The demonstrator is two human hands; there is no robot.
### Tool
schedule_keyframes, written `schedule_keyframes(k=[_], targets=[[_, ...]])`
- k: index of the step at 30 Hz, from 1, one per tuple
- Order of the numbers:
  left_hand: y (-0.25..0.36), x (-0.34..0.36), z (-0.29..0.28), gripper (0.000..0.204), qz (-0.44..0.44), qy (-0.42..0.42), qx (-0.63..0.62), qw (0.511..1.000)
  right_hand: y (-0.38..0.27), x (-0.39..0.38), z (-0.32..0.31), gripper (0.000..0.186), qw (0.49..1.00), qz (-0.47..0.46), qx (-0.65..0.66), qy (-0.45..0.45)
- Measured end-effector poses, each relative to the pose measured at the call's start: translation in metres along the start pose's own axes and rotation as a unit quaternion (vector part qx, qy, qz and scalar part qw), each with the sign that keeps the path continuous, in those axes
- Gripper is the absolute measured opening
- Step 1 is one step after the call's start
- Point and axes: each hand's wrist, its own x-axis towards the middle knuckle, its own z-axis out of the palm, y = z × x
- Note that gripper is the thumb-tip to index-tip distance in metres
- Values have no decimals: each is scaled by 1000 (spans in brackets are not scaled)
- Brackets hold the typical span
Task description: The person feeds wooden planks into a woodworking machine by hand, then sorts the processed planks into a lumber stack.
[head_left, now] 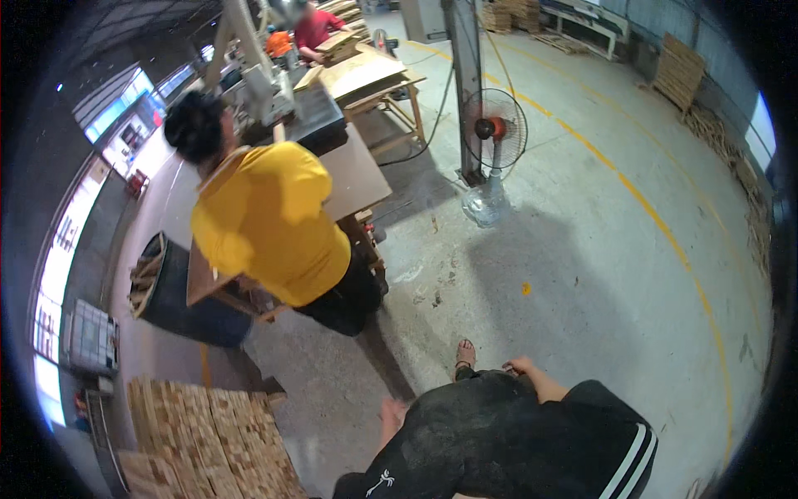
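My left hand (393, 411) hangs beside the dark shirt, partly hidden by it. Its fingers look loosely apart, with nothing visible in them. In front of my body, my right hand (520, 366) is bent in at the shirt's front edge, fingers curled. Something small and dark shows at those fingertips; its kind is too small to make out. A sandalled foot (465, 353) stands on the concrete ahead of me. To the left, a stack of short wood blocks (212, 437) is nearest my left side.
A person in a yellow shirt (266, 220) stands at a worktable (366, 179) with a machine. Next to it is a dark bin (191, 291) of wood pieces. A fan (496, 129) stands by a steel post (467, 91). Another person in red (316, 29) handles boards farther back.
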Motion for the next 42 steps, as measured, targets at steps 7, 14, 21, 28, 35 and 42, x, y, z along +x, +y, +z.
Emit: schedule_keyframes(k=[7, 14, 21, 28, 35, 42], targets=[[24, 32, 89, 43, -196, -70, 207, 956, -209, 43, -18, 29, 993, -97, -5, 66], [45, 263, 131, 48, -373, 60, -4, 926, -268, 127, -25, 26, 983, -153, 49, 91], [-12, 446, 235, 59, -508, 83, -197, 834, -302, 271, -101, 54, 905, 9, -424, 35], [75, 706, 399, 51, -445, -201, -161, 858, -543, 267, -199, 30, 929, -290, -151, 173], [201, 843, 521, 43, -178, -300, -170, 922, -783, 286, -164, 40, 953, -276, 88, 92], [122, 902, 488, 36, -184, -242, -109, 946, -862, 421, -92, 35, 929, -354, -97, -43]])
